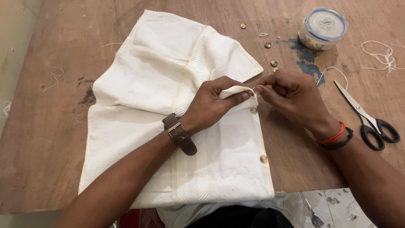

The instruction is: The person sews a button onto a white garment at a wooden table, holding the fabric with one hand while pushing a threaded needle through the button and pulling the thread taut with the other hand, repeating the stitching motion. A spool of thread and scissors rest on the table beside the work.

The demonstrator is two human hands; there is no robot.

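Note:
A white cloth (pixel 168 84) lies spread on a brown wooden table (pixel 50 147). My left hand (pixel 213 103), with a brown wrist strap, pinches up a fold of the cloth's right edge. My right hand (pixel 291 95), with red and black wrist bands, has its fingertips pinched together right at that fold, beside a small button (pixel 253 109) on the edge. Whether it holds a needle or thread is too small to tell. A second button (pixel 264 158) sits lower on the same edge.
Black-handled scissors (pixel 369 118) lie to the right of my right hand. A round lidded plastic container (pixel 322 27) stands at the back right. Loose buttons (pixel 268 45) and white thread scraps (pixel 382 55) lie on the table. Table's front edge ends near my body.

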